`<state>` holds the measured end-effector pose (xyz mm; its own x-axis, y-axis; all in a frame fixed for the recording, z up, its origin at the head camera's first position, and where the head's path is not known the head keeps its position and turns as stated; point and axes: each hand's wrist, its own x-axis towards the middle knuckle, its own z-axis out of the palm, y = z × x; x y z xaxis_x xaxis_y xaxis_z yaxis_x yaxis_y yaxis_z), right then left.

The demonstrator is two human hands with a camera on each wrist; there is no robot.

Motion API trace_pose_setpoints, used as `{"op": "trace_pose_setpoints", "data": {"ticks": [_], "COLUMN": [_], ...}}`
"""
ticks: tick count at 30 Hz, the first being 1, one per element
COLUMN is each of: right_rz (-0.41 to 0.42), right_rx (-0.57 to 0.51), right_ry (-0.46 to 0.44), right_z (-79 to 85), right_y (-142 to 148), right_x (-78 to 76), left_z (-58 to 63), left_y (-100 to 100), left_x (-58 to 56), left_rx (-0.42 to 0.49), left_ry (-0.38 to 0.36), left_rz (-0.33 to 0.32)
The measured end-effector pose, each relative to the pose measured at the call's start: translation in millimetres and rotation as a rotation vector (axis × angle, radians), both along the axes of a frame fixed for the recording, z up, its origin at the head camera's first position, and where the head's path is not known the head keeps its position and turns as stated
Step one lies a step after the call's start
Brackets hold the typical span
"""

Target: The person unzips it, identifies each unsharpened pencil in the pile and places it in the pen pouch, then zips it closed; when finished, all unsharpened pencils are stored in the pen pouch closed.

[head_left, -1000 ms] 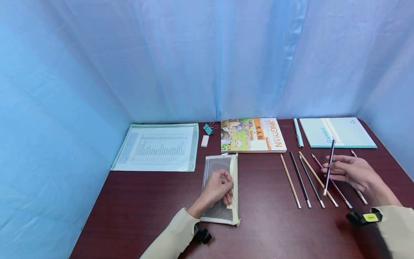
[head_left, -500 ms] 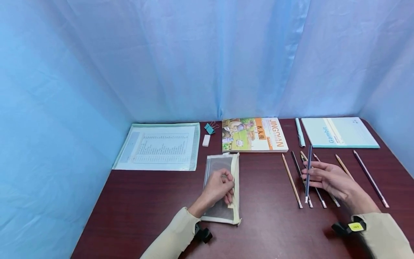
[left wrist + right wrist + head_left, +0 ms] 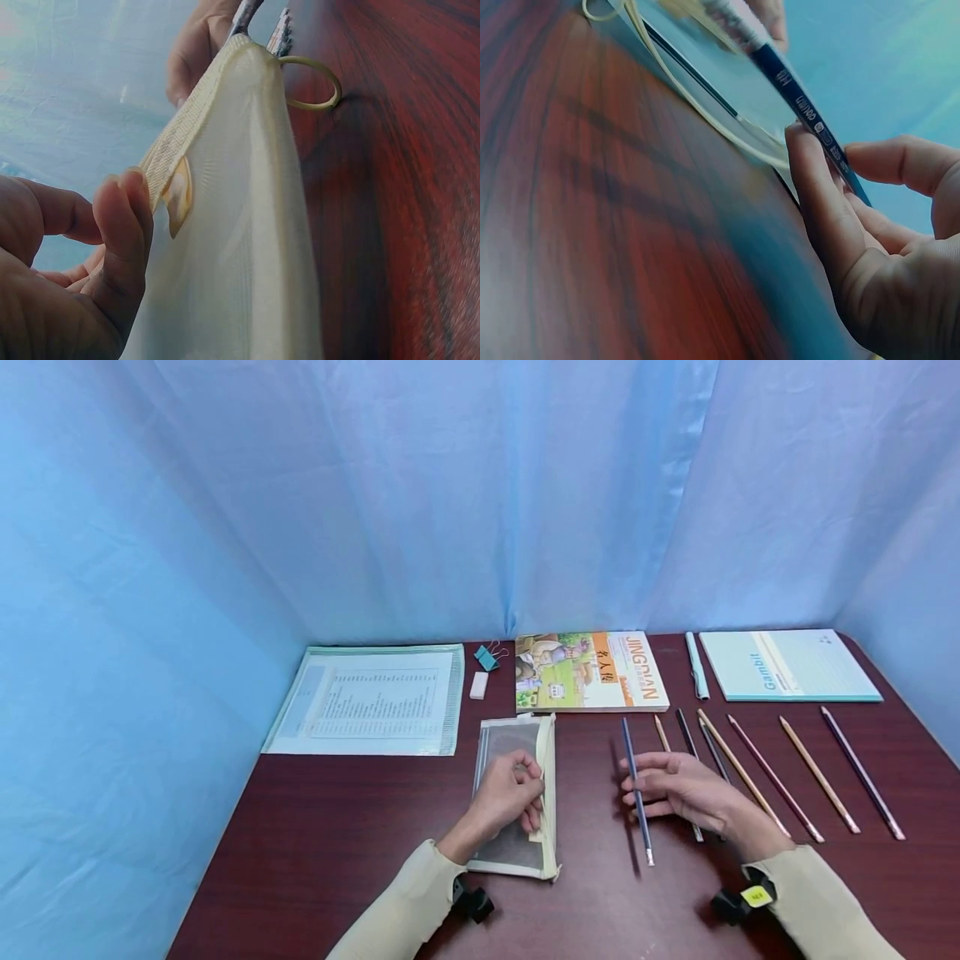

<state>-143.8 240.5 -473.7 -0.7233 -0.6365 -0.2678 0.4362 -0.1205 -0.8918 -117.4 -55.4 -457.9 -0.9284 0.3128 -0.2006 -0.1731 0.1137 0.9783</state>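
A mesh zip pouch [image 3: 548,852] with cream edging lies in the middle of the table in the head view. My left hand [image 3: 507,797] pinches its cream zipper edge between thumb and fingers and lifts it, which the left wrist view shows close up. To the right of the pouch, my right hand [image 3: 686,787] pinches a dark blue pencil [image 3: 642,814] near its middle, eraser end toward me. Its shadow falls on the tabletop beside it. In the right wrist view, white lettering shows on the pencil [image 3: 802,105], and the pouch [image 3: 727,131] lies just beyond.
Several pencils [image 3: 817,774] lie in a row at the right, some partly behind the right hand. Along the back are a document sleeve [image 3: 367,702], a teal binder clip [image 3: 487,657], an eraser [image 3: 478,685], a book [image 3: 585,672], a pen [image 3: 696,667] and a notebook [image 3: 791,666].
My right hand has carried the blue pencil leftward from over the row of pencils to just beside the pouch. The left hand has stayed at the pouch edge.
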Motion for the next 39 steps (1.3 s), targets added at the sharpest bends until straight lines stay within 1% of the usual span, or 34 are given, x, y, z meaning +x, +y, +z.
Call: {"op": "trace_pose_setpoints", "data": {"ticks": [2, 5, 10, 13, 15, 18, 21, 24, 26, 31, 34, 39], "right_rz": [0.003, 0.025, 0.066, 0.052, 0.026, -0.052, -0.146, -0.200, -0.215, -0.205, -0.201, -0.225], "right_rx": [0.068, 0.126, 0.157, 0.195, 0.220, 0.265, 0.306, 0.334, 0.353, 0.403, 0.437, 0.469], "right_ry": [0.001, -0.010, -0.033, -0.030, -0.022, 0.005, 0.038, 0.075, 0.100, 0.158, 0.177, 0.209], "right_z": [0.7, -0.6, -6.2, -8.5, -8.5, -6.8, -4.5, -2.3, -0.2, 8.2, 14.3, 24.9], "right_y": [-13.2, -32.6, -62.6, -80.3, -92.1, -108.2, -121.5, -130.5, -132.9, -125.5, -112.7, -81.3], "right_x": [-0.2, -2.4, -8.2, -12.0, -14.4, -15.6, -13.4, -8.7, -5.3, 2.0, 4.5, 5.1], "left_z": [-0.2, 0.2, 0.6, 0.5, 1.0, 1.7, 1.9, 2.3, 2.7, 3.4, 3.2, 1.8], "left_y": [0.1, 0.1, 0.5, 0.3, 0.1, -0.2, -0.3, -0.6, -0.3, 0.2, -0.1, -0.8], "left_x": [-0.1, 0.0, 0.4, 0.5, 0.3, -0.2, -0.8, -1.1, -1.4, -1.3, -1.0, -0.6], "left_rx": [0.004, 0.014, 0.016, 0.006, 0.003, 0.000, -0.001, 0.003, 0.009, 0.006, 0.007, 0.019], "left_ry": [-0.003, -0.006, -0.012, -0.019, -0.020, -0.019, -0.015, -0.016, -0.019, -0.020, -0.021, -0.014], "left_rz": [0.000, 0.003, 0.002, -0.001, -0.001, -0.001, -0.005, -0.009, -0.011, -0.013, -0.014, -0.017]}}
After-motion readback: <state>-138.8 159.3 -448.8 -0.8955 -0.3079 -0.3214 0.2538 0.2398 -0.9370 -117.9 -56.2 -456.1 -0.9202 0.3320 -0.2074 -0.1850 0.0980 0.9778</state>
